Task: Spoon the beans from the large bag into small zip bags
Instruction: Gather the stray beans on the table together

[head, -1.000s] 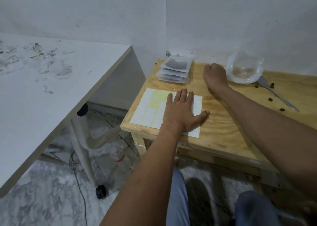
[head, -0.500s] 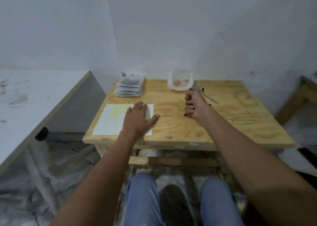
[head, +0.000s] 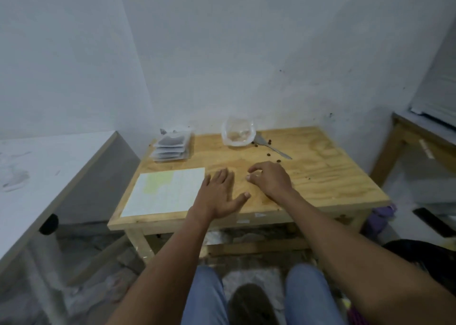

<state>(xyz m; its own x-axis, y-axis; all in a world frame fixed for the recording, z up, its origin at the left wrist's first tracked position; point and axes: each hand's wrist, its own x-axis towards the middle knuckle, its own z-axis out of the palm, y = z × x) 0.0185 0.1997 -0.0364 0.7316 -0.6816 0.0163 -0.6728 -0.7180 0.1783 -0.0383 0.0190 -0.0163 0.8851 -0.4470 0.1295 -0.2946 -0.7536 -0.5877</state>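
On the wooden table (head: 320,176), the large clear bag (head: 238,132) stands at the back, nearly empty. A metal spoon (head: 270,147) lies to its right among a few loose dark beans (head: 269,155). A stack of filled small zip bags (head: 171,147) sits at the back left. My left hand (head: 219,194) lies flat on the table, fingers spread, just right of a label sheet (head: 165,191). My right hand (head: 270,179) hovers beside it with fingers loosely curled and holds nothing.
A white table (head: 37,176) stands to the left, with a gap between it and the wooden one. Another wooden table (head: 419,137) is at the right. My knees (head: 209,297) are below the front edge.
The view has pulled back and swung right. My left hand slid right off the label sheet onto bare wood. My right hand drew back from the large bag and uncurled from a fist.
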